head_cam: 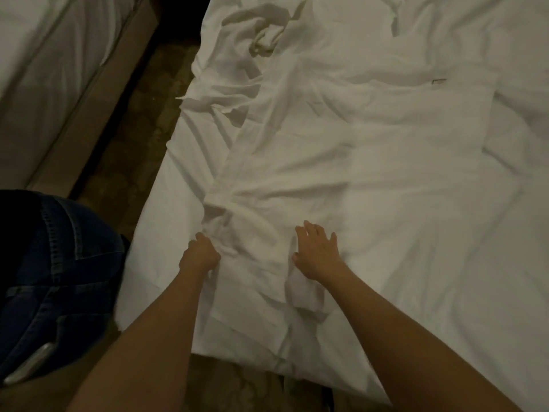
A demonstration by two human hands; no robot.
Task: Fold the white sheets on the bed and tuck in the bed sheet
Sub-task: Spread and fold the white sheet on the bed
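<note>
Gripping a bunched edge of the white sheet (341, 162) with the left hand (200, 252), fingers curled into the cloth near the bed's (154, 263) near-left corner. Pressing flat on the same sheet with the right hand (318, 251), fingers spread and straight, just right of the left. Lying rumpled across the mattress, stretching far and right. Showing a second bed (44, 84) at far left, across a dark carpet (127, 162).

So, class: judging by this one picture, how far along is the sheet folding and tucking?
Early. Nothing looks folded: the white sheet lies rumpled across the bed. In hand: the left hand grips a bunched edge while the right hand presses flat. Left: folding, and tucking in the loose corner.
</note>
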